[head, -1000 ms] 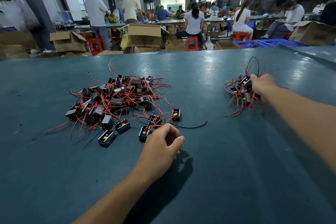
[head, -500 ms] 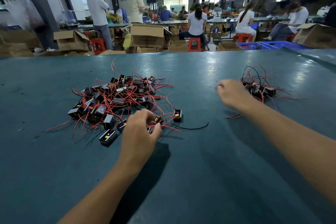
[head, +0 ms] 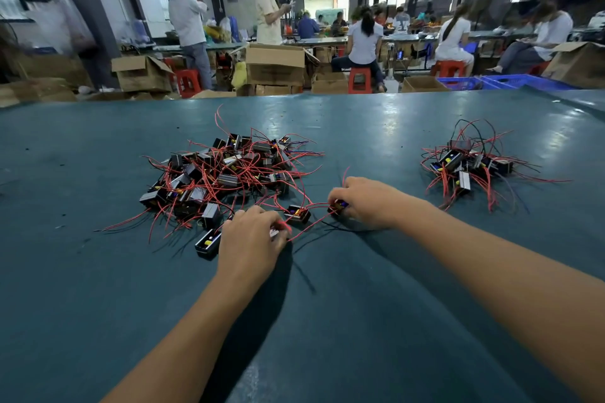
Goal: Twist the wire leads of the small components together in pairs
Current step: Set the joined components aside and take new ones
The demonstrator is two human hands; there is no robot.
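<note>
While both forearms are stretched forward over the teal worktop (head: 360, 321), each hand is closed on a small black component at the near edge of the big pile (head: 222, 173) of black components and red wire leads. The left hand (head: 250, 244) is seen from the back, its fingers curled down over a component that is almost wholly hidden beneath them, and a red lead (head: 307, 227) is pinched at its fingertips. From that pinch the lead is drawn up and to the right, its long axis slanting across the gap between the hands toward the right-hand component (head: 339, 205), a black box with a yellow and blue part showing, held at the fingertips of the right hand (head: 366, 203), which is curled round it. A second lead rises in a short red arc just above that hand. Between the two grips, and touched by neither, a loose component (head: 297, 213) lies open side up. Just left of the left hand another boxed component (head: 207, 241) lies with its long axis running toward the pile, a yellow part visible inside. Well apart to the right, a smaller heap (head: 471, 163) of components is spread, its red and dark leads fanned outward. Beyond the worktop, cardboard boxes (head: 275, 64) and red stools (head: 358, 78) are seen among seated and standing people.
</note>
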